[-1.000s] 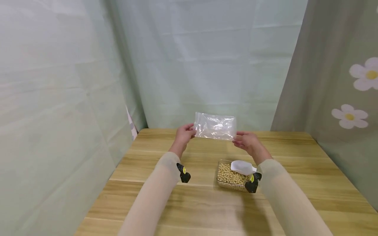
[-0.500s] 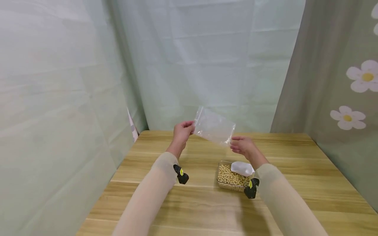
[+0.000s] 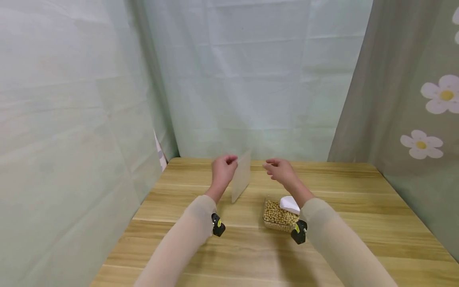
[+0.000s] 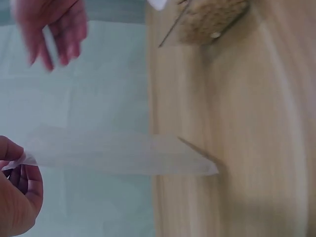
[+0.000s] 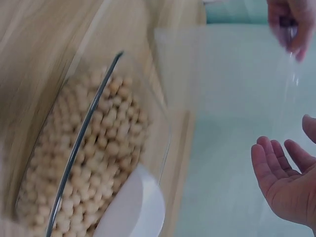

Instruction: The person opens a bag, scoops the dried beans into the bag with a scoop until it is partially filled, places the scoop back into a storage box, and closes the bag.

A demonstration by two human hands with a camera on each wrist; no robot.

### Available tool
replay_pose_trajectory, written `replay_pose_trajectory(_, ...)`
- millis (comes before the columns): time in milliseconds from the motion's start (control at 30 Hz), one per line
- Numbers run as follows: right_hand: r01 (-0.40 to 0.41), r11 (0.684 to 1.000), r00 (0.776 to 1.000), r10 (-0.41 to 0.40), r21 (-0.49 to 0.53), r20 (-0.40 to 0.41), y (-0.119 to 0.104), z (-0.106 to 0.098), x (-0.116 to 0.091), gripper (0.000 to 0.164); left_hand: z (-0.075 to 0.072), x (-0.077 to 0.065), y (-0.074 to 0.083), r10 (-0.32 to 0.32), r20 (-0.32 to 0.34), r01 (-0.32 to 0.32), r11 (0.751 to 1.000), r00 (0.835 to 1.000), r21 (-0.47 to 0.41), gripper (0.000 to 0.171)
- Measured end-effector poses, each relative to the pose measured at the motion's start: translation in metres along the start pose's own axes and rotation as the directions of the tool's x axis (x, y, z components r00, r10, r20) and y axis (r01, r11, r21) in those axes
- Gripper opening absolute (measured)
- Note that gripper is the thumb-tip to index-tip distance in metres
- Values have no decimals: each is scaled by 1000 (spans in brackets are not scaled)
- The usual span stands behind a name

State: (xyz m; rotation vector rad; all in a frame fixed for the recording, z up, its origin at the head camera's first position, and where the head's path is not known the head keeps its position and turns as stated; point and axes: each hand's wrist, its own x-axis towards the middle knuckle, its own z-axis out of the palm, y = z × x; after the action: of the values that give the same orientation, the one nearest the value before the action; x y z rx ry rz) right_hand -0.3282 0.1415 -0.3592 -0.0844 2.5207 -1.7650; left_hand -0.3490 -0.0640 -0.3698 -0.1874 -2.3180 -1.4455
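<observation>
Sleeves (image 3: pixel 179 247): 2, pale, reaching forward over the wooden table (image 3: pixel 376 227).
Wrist cameras (image 3: pixel 218 225): 2, black, 1 at each cuff, presumably fixed there to face the fingers.
Box (image 3: pixel 279 227): 1, clear-walled, on the table near the right cuff; that spot probably suits the right arm.
Beans (image 3: pixel 277 213): round and tan, filling much of the box, whose walls likely keep them from rolling off.
Scoop (image 3: pixel 289 204): 1, white, lying on the beans, perhaps so it can be picked up easily; its handle is hidden in the head view.
Right hand (image 3: pixel 281 172): fingers spread loosely, thumb apart, holding nothing; raised beyond the box, facing the bag but well apart from it.
Left hand (image 3: pixel 223 171): thumb and fingers pinching the bag near its upper edge, a grip that seems meant to let it hang free.
Bag (image 3: pixel 241 176): 1, clear plastic, slightly blurred, hanging edge-on between the 2 hands; it looks flat. Whether its lower corner touches the table, I cannot tell.
Curtain (image 3: pixel 258 87): pale green, behind the table, probably a screen.
</observation>
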Motion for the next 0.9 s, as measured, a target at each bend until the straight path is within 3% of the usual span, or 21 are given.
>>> replay_pose_trajectory(167,22,999,1000,-23,-34,-5,-10,14,-1,46,10,-16,-1,38,9,-38,999,999,-16,14)
replay_pose_trajectory(433,6,1000,1000,-7,-10,-25,-10,22,0,42,22,-36,6,-12,74,19,996,997,-92,11)
replay_pose_trajectory(900,-12,999,1000,12,45,-11,-13,24,-2,46,29,-52,15,-32,86,50,976,996,-210,15)
